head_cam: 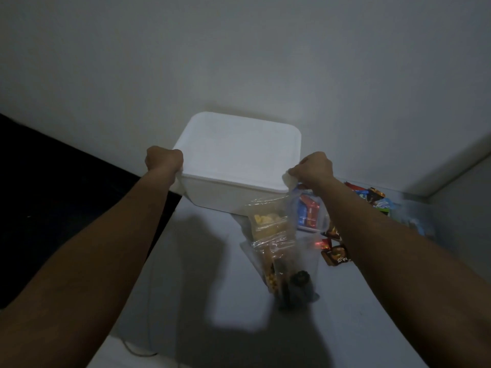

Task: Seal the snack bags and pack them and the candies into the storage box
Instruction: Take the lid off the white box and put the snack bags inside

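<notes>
The box is showing plain white, lid and walls alike, with no pattern. The table under it is looking pale grey-white, and the wall behind is reading as a dull grey-white. To the left a dark blue-black area is lying. The bags are showing clear plastic: one is carrying yellow pieces, another small yellow balls and dark, almost black lumps. A packet behind them is showing red, blue and white. The candies are wearing brown wrappers with orange and red accents and pale lettering; farther ones are showing blue, white and orange.
</notes>
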Demonstrator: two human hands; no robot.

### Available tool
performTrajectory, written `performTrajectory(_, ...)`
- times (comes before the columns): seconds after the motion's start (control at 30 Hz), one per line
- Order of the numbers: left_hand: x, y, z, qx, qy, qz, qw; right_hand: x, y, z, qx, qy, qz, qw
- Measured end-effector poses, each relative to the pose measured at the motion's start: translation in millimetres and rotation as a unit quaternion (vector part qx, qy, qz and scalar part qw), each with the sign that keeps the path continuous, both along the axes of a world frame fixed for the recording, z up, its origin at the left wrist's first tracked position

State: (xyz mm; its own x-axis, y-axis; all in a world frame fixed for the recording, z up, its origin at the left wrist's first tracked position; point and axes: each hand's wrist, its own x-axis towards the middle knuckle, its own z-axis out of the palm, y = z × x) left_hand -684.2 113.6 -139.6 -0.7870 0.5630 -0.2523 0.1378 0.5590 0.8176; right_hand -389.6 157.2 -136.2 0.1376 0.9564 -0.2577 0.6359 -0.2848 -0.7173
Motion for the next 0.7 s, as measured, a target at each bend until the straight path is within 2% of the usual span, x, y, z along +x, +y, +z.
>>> performTrajectory(0.2, -11.3, 0.8, -1.2, -0.028, 0.019, -0.036, 0.999, -2.9, 1.4, -0.8, -0.021, 0.016, -0.028, 0.999)
performTrajectory(0.37, -14.1, 0.5, -1.5, -0.033, -0.011, -0.067, 0.997, -8.3, -0.9, 1.5, -0.044, 0.034, -0.035, 0.998)
performTrajectory(0.53, -22.4, 7.4, -4.0, -0.040, -0.047, -0.076, 0.995, -17.8, 3.2, 7.1, -0.062, -0.017, -0.017, 0.998)
performTrajectory(0.7, -11.1, 7.4, 6.3, -0.049, -0.035, -0.077, 0.995, -26.0, 7.1, 14.4, -0.081, -0.074, -0.004, 0.994)
